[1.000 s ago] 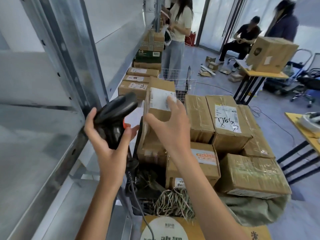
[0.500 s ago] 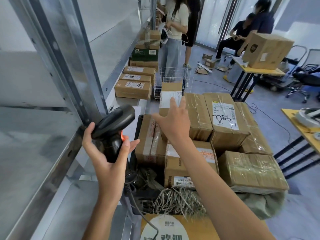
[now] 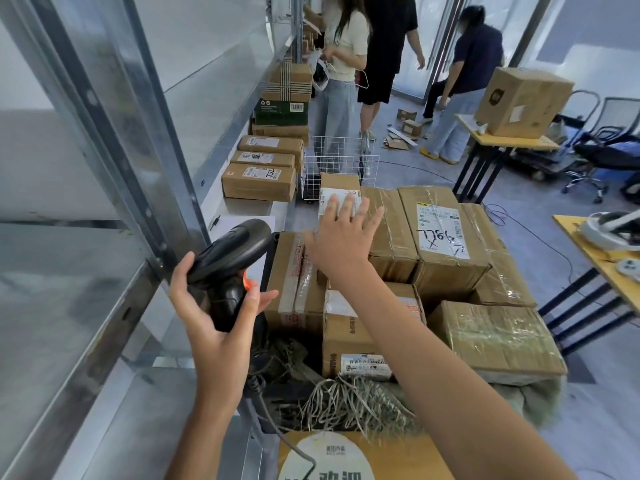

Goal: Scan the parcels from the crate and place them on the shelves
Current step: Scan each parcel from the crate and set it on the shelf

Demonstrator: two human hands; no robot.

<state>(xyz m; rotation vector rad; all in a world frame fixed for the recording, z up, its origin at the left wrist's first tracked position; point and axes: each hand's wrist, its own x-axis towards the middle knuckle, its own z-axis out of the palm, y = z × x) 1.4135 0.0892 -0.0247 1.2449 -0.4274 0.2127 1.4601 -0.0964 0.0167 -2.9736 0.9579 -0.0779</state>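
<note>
- Reaching over the stacked parcels, the right hand (image 3: 341, 242) is held flat with its fingers (image 3: 353, 207) spread and straight; nothing is gripped by it.
- Just beyond those fingertips a small labelled parcel (image 3: 337, 187) is seen, standing at the far side of the pile, and its white label is partly covered by them.
- A black barcode scanner (image 3: 228, 268) is clasped by the left hand (image 3: 216, 322), fingers curled round the handle, thumb beside the orange trigger.
- For a clean pick, the parcel is best taken by both side faces, so that the label is left uncovered and can be turned toward the scanner.
- Once scanned, it is judged to belong on the metal shelf (image 3: 242, 206), left of the fingers, beside the boxes already laid there.
</note>
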